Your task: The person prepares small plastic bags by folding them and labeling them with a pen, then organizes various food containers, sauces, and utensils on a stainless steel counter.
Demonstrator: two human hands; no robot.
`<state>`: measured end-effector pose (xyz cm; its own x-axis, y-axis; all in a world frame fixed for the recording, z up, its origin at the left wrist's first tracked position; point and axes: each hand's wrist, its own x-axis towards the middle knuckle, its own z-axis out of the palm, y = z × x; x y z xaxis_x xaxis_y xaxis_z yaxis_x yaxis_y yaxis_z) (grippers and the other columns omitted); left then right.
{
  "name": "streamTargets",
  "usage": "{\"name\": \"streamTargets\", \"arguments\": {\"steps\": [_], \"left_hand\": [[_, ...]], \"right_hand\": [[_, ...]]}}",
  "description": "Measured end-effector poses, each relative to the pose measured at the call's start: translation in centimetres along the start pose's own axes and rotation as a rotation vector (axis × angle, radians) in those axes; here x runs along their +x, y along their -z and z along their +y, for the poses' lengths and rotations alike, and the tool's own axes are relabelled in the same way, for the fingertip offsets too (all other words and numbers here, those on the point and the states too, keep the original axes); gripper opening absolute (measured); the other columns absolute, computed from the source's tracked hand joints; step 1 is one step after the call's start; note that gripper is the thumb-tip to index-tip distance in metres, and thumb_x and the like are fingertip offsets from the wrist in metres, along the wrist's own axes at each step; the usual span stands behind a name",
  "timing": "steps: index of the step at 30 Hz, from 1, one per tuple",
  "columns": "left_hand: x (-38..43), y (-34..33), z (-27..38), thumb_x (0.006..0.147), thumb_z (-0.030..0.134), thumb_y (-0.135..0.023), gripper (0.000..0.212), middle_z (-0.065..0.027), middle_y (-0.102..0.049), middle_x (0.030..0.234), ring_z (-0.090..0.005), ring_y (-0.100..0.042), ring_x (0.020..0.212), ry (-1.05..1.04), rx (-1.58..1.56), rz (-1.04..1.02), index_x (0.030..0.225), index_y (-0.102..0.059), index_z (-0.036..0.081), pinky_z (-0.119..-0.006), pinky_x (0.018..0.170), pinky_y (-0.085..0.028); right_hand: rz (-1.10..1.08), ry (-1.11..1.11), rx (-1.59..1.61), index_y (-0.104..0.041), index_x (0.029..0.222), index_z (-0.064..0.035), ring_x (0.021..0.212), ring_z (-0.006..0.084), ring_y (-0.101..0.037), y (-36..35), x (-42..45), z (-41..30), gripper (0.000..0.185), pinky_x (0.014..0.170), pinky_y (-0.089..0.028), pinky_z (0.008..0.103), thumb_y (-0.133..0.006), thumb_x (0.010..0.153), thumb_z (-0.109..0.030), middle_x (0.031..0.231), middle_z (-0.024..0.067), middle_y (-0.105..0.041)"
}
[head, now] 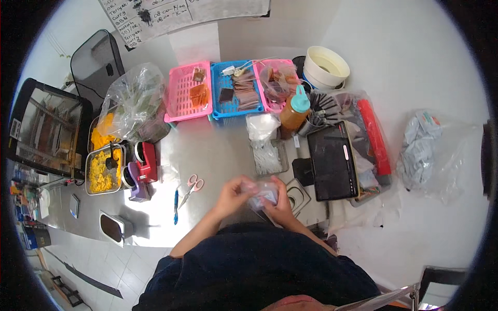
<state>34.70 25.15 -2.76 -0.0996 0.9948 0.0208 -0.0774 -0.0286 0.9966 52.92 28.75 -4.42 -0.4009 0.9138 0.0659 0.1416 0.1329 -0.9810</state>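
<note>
My left hand (235, 194) and my right hand (281, 206) meet close in front of my body, near the table's front edge. Between them they grip a small clear plastic packet (265, 195); its contents are too blurred to tell. Just beyond the packet stands a wire tray of small white packets (268, 158). Right of my right hand lies a metal container lid (298, 197) with a round cutout. To the left of my left hand, scissors (190, 188) with pink handles and a blue pen (176, 207) lie on the steel tabletop (218, 155).
Pink (179, 89) and blue baskets (218, 89) of sachets line the back. A sauce bottle (292, 118) and a tablet (332, 161) stand right. Leftward are red (149, 161) and purple tape dispensers (138, 186), a tray of yellow food (102, 171) and a metal pan (116, 228).
</note>
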Motion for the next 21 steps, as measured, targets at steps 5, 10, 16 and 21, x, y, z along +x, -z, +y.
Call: {"name": "streamTargets", "arguments": {"steps": [5,10,16,21], "left_hand": [[-1.6,-2.3,-2.6,0.078,0.023,-0.07,0.052,-0.0152,-0.052,0.112,-0.0262,-0.053,0.104,0.028,0.255,0.001,0.119,-0.046,0.001,-0.036,0.09,-0.043],[-3.6,-3.2,-8.3,0.07,0.041,-0.073,0.081,-0.0192,-0.041,0.127,-0.0351,-0.04,0.119,0.2,0.898,-0.223,0.129,-0.035,0.0,-0.046,0.097,-0.035],[-3.3,-6.9,-9.3,0.059,0.043,-0.079,0.105,-0.0161,-0.032,0.136,-0.0358,-0.033,0.122,0.098,1.2,-0.225,0.137,-0.021,0.003,-0.05,0.099,-0.032],[-2.8,-7.6,-8.8,0.05,0.041,-0.084,0.115,-0.0185,-0.029,0.136,-0.036,-0.031,0.124,0.126,1.18,-0.292,0.137,-0.02,0.002,-0.048,0.1,-0.031]], "right_hand": [[0.03,-0.059,-0.011,-0.047,0.116,0.0013,0.086,0.016,-0.059,6.0,-2.1,3.2,0.036,0.073,-0.048,0.03,-0.06,0.084,-0.01,0.092,0.0111,-0.061],[0.36,0.112,-0.343,-0.042,0.12,0.0036,0.086,0.025,-0.061,9.8,-0.7,1.5,0.042,0.075,-0.048,0.0349,-0.058,0.086,-0.013,0.095,0.0179,-0.06],[0.282,0.111,-0.841,-0.04,0.126,0.0043,0.106,0.0424,-0.045,9.9,-1.3,-0.5,0.055,0.089,-0.039,0.0443,-0.06,0.08,-0.019,0.116,0.0248,-0.047],[-0.055,-0.114,-1.009,-0.046,0.128,-0.0157,0.126,0.0395,-0.03,7.1,-7.4,6.1,0.055,0.097,-0.028,0.057,-0.063,0.078,-0.032,0.137,0.0198,-0.034]]}}
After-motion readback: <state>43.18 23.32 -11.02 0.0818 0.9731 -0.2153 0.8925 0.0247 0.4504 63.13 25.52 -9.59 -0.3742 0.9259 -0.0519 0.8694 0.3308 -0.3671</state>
